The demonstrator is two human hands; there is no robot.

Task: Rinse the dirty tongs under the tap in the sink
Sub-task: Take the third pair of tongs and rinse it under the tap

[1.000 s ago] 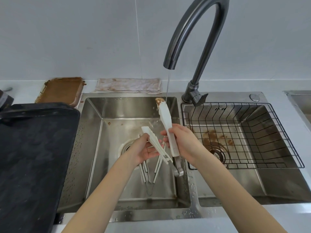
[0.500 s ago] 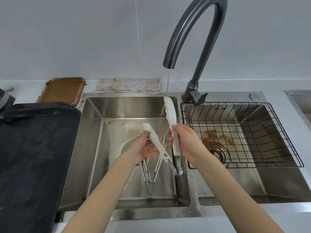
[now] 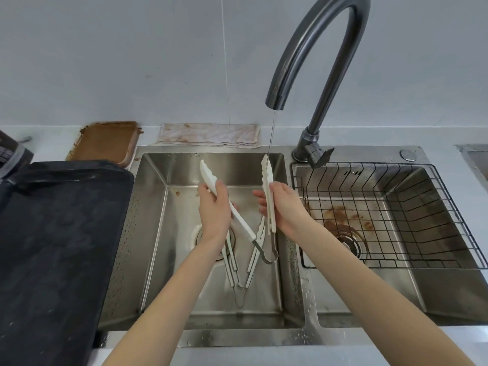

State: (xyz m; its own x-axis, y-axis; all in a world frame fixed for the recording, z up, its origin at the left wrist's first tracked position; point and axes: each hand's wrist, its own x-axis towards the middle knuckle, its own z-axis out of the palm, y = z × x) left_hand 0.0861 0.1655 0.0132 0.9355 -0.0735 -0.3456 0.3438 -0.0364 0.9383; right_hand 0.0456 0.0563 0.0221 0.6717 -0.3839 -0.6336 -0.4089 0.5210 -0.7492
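Observation:
I hold a pair of white tongs (image 3: pixel 268 196) spread wide over the left sink basin (image 3: pixel 158 233). My right hand (image 3: pixel 284 210) grips the right arm, whose tip sits in the thin stream from the dark curved tap (image 3: pixel 314 56). My left hand (image 3: pixel 215 215) grips the left arm, which points up and left. The metal hinge hangs low between my wrists. A second pair of white tongs (image 3: pixel 241 270) lies on the basin floor under my hands.
A black wire rack (image 3: pixel 396 215) sits in the stained right basin. A large black tray (image 3: pixel 58 247) covers the counter at left. Behind it are a brown-soiled container (image 3: pixel 105 140) and a stained cloth (image 3: pixel 208 134) against the wall.
My left hand has lifted its arm of the tongs up and to the left, spreading the tongs wider. The brown residue seen on the right tip a second ago is gone.

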